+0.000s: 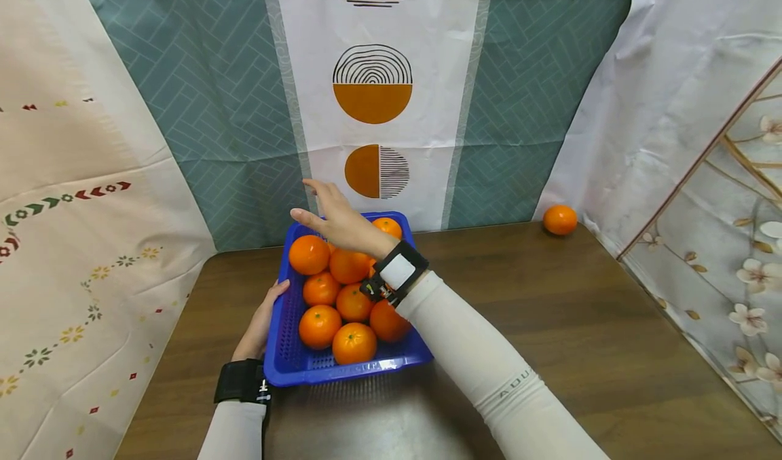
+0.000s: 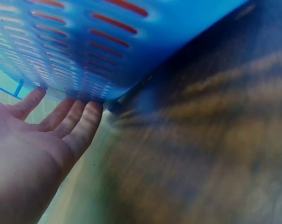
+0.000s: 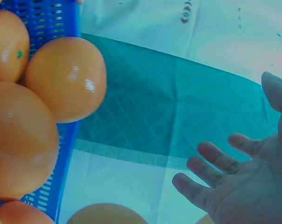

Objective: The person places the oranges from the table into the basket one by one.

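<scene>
A blue plastic basket of oranges stands on the brown wooden table. At its left side is my left hand, its fingertips touching the slotted wall, as the left wrist view shows; the fingers look mostly straight. My right hand hovers over the far end of the basket, fingers spread and holding nothing. In the right wrist view its palm faces the camera, apart from the nearest orange. The right forearm hides some of the fruit.
A lone orange sits at the table's far right corner. Behind the table hangs a green and white patterned cloth. A cream cloth borders the left side, and a floral cloth the right.
</scene>
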Demonstrator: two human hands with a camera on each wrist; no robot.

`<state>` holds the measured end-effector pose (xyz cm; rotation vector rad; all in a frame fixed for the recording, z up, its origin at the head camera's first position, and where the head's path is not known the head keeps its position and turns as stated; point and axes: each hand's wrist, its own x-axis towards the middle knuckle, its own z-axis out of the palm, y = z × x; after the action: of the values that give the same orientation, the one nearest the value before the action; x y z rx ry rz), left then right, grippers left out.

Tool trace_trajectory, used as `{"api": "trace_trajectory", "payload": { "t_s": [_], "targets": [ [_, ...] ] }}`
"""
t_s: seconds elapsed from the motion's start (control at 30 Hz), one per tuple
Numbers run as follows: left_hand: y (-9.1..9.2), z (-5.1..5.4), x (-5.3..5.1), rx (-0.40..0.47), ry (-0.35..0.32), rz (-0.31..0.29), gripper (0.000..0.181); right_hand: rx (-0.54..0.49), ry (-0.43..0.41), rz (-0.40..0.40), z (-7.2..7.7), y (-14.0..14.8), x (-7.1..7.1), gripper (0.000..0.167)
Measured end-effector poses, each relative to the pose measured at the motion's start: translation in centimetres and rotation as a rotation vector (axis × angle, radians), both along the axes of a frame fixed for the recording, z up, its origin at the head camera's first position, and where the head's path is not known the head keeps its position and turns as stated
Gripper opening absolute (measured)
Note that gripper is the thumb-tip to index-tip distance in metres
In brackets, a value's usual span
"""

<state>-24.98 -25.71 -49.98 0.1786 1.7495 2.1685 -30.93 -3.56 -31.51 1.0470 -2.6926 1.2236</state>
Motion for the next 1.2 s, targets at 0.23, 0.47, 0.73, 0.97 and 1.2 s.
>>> {"api": "trace_trajectory", "payload": {
  "t_s": [0.23, 0.47, 0.73, 0.97, 1.2],
  "targets": [
    [0.0, 0.1, 0.0, -0.013, -0.005, 0.008, 0.068, -0.115, -0.014, -0.011, 0.9, 1.9, 0.1, 0.065],
    [0.0, 0.2, -0.1, -0.003, 0.003, -0.006, 0.067, -0.314, 0.021, -0.06, 1.8, 5.1, 0.0, 0.057],
    [-0.2, 0.2, 0.0, 0.001, -0.019, -0.001, 0.067, -0.457, 0.043, -0.109, 1.9, 8.2, -0.6, 0.05],
    [-0.2, 0.1, 0.1, -0.01, -0.03, 0.004, 0.069, -0.502, 0.062, -0.158, 1.3, 11.0, -0.9, 0.049],
    [-0.1, 0.1, 0.2, -0.016, -0.012, -0.001, 0.068, -0.465, 0.07, -0.229, 0.0, 14.1, -1.8, 0.05]
  ]
}}
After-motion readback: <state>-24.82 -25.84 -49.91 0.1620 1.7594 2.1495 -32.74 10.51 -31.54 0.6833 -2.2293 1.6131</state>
